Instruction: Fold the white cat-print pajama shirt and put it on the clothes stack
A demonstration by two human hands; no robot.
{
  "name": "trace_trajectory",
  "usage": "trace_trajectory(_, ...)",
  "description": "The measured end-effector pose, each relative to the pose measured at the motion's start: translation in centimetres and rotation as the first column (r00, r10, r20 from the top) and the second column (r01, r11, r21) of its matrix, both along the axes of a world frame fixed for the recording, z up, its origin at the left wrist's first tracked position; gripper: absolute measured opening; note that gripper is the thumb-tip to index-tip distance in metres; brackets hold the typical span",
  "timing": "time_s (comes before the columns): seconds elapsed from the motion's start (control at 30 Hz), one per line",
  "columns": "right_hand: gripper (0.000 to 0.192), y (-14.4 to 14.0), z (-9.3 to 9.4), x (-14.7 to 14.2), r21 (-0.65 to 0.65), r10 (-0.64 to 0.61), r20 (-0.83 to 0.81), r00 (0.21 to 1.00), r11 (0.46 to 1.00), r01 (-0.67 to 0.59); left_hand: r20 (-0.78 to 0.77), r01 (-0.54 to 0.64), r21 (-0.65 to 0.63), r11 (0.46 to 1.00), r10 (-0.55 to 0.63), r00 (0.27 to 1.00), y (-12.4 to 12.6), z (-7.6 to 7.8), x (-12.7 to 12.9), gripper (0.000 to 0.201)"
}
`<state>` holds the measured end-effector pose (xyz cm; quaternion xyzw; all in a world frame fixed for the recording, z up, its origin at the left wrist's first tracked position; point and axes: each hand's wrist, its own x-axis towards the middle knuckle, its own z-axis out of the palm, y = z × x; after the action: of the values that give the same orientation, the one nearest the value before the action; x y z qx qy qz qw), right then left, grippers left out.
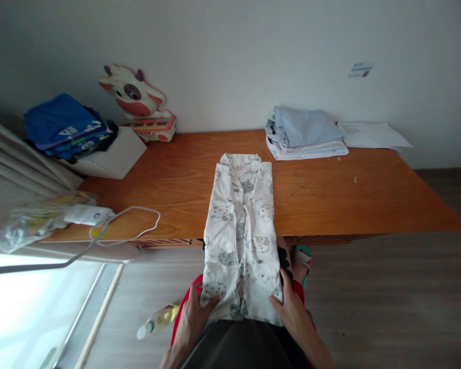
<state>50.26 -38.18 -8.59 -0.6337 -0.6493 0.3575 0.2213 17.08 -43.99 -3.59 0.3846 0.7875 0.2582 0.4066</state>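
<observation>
A white shirt [225,220] with grey cartoon cat prints lies folded into a long narrow strip. Its collar end rests on the wooden table, and its lower part hangs past the front edge over my lap. At the lower left corner of the shirt, my left hand [195,307] pinches the fabric, thumb on top and fingers underneath. My right hand [290,302] grips the lower right corner in the same way. The fingers under the cloth are partly hidden.
The wooden table [322,205] runs along the wall. Folded light-blue and white clothes [305,130] lie at the back right beside white paper [372,134]. At left are a cow-shaped toy [138,102], blue clothes [65,125] on a white box [111,156], and a power strip [88,215]. A bottle [159,319] lies on the floor.
</observation>
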Motion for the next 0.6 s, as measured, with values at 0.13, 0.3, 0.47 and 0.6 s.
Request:
trace_trajectory(0.13, 0.082, -0.2, 0.6, 0.4, -0.018, -0.003, -0.073, 0.997, 1.0, 0.002, -0.134, -0.014, 0.131, 0.991, 0.032, 0.99, -0.6, -1.0, -0.3, 0.062)
trace_trajectory(0.3, 0.052, 0.3, 3.1, -0.7, 0.251, 0.098, 0.121, 0.988, 0.96, -0.126, -0.515, 0.45, 0.343, 0.825, -0.235, 0.824, -1.2, -2.3, 0.1, 0.027)
trace_trajectory(0.47, 0.041, 1.4, 4.9, -6.2, 0.205, 0.401, 0.157, 0.903, 0.881, -0.427, -0.594, 0.655, 0.258, 0.71, -0.418, 0.687, -0.9, -2.8, 2.8, 0.045)
trace_trajectory(0.6, 0.056, 3.3, 4.3, -9.7, 0.202, 0.398, 0.249, 0.883, 0.87, -0.449, -0.616, 0.595, 0.295, 0.748, -0.327, 0.717, -0.8, -3.8, 3.5, 0.016)
